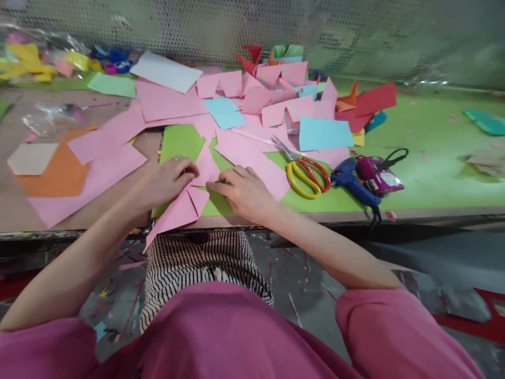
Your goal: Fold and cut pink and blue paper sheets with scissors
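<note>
A pink paper sheet (pixel 182 209), partly folded into a pointed shape, lies at the table's near edge, its tip hanging over the edge. My left hand (pixel 165 180) rests on its upper left part, fingers curled and pressed down on the fold. My right hand (pixel 242 190) lies just right of it, fingers bent and pushing down on the paper's right edge. Beneath them lies a green sheet (pixel 179 141).
Scissors (pixel 303 173) with yellow and red handles lie right of my hands. A blue glue gun (pixel 351 181) and a purple tape dispenser (pixel 379 176) sit beyond them. Several pink dotted folded pieces (pixel 272 92), a blue sheet (pixel 323 133) and an orange sheet (pixel 59 171) cover the table.
</note>
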